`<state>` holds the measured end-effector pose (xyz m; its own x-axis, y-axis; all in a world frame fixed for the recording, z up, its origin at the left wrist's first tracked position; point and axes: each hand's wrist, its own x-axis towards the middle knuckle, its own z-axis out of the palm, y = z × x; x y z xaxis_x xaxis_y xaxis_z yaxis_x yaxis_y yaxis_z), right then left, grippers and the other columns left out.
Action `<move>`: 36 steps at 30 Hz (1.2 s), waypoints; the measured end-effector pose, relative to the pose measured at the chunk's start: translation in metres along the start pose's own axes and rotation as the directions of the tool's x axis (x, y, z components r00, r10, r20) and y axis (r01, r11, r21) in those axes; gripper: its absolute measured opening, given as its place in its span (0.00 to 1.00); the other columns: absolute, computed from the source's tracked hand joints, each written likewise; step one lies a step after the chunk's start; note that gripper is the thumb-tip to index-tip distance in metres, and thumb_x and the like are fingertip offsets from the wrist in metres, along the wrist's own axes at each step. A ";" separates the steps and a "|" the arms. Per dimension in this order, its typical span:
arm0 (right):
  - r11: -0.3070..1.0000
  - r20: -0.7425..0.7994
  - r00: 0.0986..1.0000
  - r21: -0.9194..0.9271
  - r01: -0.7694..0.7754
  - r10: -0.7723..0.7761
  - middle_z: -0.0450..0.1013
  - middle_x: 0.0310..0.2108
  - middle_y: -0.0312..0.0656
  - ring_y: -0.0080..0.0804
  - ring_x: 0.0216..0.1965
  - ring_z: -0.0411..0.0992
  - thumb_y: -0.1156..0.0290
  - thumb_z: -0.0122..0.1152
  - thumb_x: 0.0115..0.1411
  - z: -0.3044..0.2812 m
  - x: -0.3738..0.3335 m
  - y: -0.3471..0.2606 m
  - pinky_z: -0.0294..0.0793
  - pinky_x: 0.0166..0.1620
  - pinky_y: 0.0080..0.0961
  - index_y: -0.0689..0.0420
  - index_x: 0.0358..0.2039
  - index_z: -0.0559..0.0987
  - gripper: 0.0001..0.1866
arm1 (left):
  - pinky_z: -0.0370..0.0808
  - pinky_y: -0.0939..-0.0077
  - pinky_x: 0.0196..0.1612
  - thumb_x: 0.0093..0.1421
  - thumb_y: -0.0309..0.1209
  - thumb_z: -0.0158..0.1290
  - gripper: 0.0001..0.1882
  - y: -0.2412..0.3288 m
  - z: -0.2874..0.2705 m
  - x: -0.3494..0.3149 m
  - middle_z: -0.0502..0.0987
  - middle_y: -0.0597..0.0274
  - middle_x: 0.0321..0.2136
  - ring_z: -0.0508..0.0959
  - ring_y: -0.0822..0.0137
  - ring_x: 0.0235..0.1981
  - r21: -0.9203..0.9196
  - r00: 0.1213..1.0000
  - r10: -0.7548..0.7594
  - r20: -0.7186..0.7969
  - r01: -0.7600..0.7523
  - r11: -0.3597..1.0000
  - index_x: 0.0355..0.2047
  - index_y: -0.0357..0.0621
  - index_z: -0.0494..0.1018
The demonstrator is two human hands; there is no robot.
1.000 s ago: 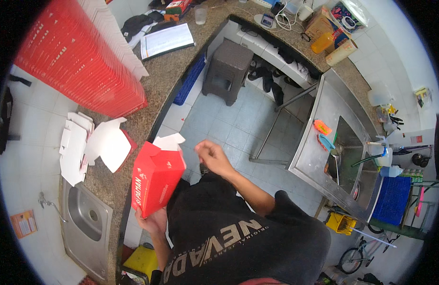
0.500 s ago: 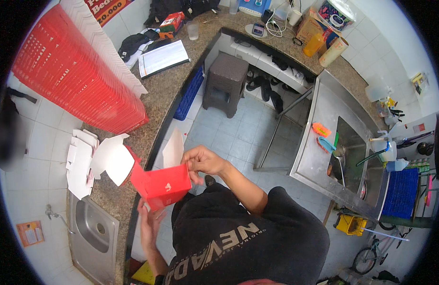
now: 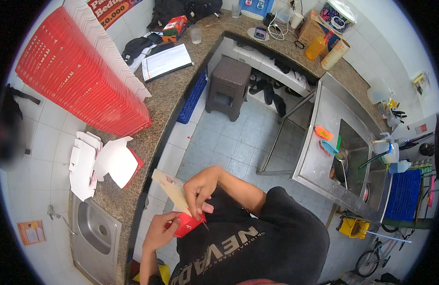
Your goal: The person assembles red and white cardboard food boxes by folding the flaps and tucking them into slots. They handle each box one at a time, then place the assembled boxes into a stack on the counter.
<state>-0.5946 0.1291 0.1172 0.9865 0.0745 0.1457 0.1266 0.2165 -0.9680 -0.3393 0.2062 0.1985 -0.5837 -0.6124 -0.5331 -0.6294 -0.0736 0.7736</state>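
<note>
Close to my torso I hold a red cardboard box [image 3: 187,226], partly folded, with its pale inner flap [image 3: 170,189] standing up toward the counter. My left hand [image 3: 160,231] grips the box's left edge between thumb and fingers. From above, my right hand [image 3: 203,188] closes on the box's right side, its fingers bent down at the base of the flap. The hands cover much of the box. On the counter to the left lie an open white-and-red carton [image 3: 117,164] and some white folded cartons [image 3: 83,166].
A tall stack of red cartons [image 3: 81,76] leans along the left counter [image 3: 148,128]. Below it sits a small steel sink [image 3: 103,232]. A brown stool [image 3: 229,88] stands on the tiled floor ahead. To the right is a steel sink unit [image 3: 319,159] with brushes.
The box has come nearer to my torso and tilted, its flap now leaning left. My right hand has moved down onto it, and my left hand has shifted up to its left edge.
</note>
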 end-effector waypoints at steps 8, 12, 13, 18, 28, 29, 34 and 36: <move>0.633 -0.461 0.886 -0.699 -0.332 -0.043 0.79 0.25 0.52 0.52 0.31 0.79 0.59 0.67 0.57 0.050 0.026 -0.061 0.75 0.34 0.46 0.61 0.32 0.83 0.16 | 0.78 0.79 0.35 0.61 0.16 0.57 0.09 -0.018 0.005 0.011 0.84 0.58 0.34 0.82 0.73 0.31 -0.497 0.993 -0.052 -0.110 -0.009 0.868 0.42 0.31 0.79; 0.601 -0.559 0.825 -0.687 -0.408 -0.079 0.77 0.24 0.51 0.53 0.29 0.77 0.57 0.65 0.59 0.053 0.024 -0.040 0.74 0.34 0.46 0.60 0.29 0.81 0.17 | 0.78 0.78 0.34 0.62 0.17 0.58 0.09 -0.023 0.014 0.009 0.84 0.55 0.32 0.81 0.74 0.31 -0.411 0.979 -0.108 -0.173 0.028 0.911 0.42 0.29 0.79; 0.571 -0.581 0.807 -0.700 -0.430 -0.105 0.76 0.23 0.49 0.52 0.28 0.76 0.57 0.64 0.61 0.056 0.023 -0.033 0.73 0.33 0.46 0.60 0.28 0.80 0.17 | 0.78 0.78 0.34 0.62 0.17 0.58 0.09 -0.025 0.016 0.007 0.84 0.55 0.33 0.81 0.74 0.31 -0.367 0.972 -0.127 -0.200 0.046 0.929 0.43 0.29 0.80; 0.482 -0.649 0.634 -0.752 -0.450 -0.420 0.73 0.20 0.50 0.50 0.26 0.75 0.59 0.65 0.62 0.061 0.012 -0.004 0.72 0.29 0.44 0.61 0.24 0.79 0.17 | 0.79 0.78 0.37 0.63 0.19 0.58 0.13 -0.028 0.026 -0.007 0.85 0.54 0.35 0.81 0.75 0.33 -0.339 0.920 -0.063 -0.386 -0.078 0.938 0.48 0.30 0.80; 0.708 -0.620 0.565 -0.701 -0.086 -0.544 0.69 0.17 0.48 0.45 0.20 0.72 0.67 0.68 0.61 0.055 0.010 0.006 0.69 0.25 0.41 0.63 0.19 0.76 0.18 | 0.79 0.78 0.28 0.62 0.24 0.60 0.11 0.017 0.022 -0.016 0.85 0.49 0.29 0.82 0.74 0.23 -0.012 0.920 0.041 -0.389 -0.050 0.999 0.44 0.30 0.81; 0.669 -0.599 0.577 -0.734 -0.118 -0.555 0.71 0.18 0.48 0.46 0.21 0.72 0.66 0.67 0.62 0.056 0.011 0.010 0.70 0.26 0.41 0.61 0.21 0.77 0.16 | 0.79 0.77 0.28 0.63 0.25 0.60 0.11 0.019 0.021 -0.015 0.85 0.49 0.28 0.83 0.71 0.23 0.017 0.920 0.098 -0.379 -0.099 0.995 0.44 0.30 0.80; 0.553 -0.438 0.736 -0.827 -0.103 -0.517 0.77 0.23 0.49 0.51 0.25 0.76 0.60 0.61 0.66 0.058 0.016 0.005 0.73 0.29 0.45 0.58 0.31 0.81 0.14 | 0.80 0.74 0.26 0.64 0.27 0.59 0.17 0.026 0.019 -0.020 0.85 0.50 0.29 0.85 0.62 0.22 0.072 0.922 0.208 -0.326 -0.195 0.978 0.51 0.33 0.72; 0.564 -0.503 0.853 -0.749 -0.349 -0.141 0.77 0.24 0.51 0.54 0.27 0.76 0.57 0.56 0.69 0.055 0.015 -0.019 0.74 0.31 0.48 0.57 0.34 0.81 0.16 | 0.80 0.74 0.27 0.64 0.27 0.60 0.24 0.032 0.015 -0.020 0.85 0.50 0.29 0.85 0.59 0.22 0.091 0.949 0.179 -0.261 -0.160 0.983 0.57 0.34 0.66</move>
<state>-0.5882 0.1791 0.1487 0.8753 -0.4569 0.1581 -0.1951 -0.6329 -0.7492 -0.3558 0.2274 0.2289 -0.5325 -0.7995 -0.2779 -0.5718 0.0977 0.8146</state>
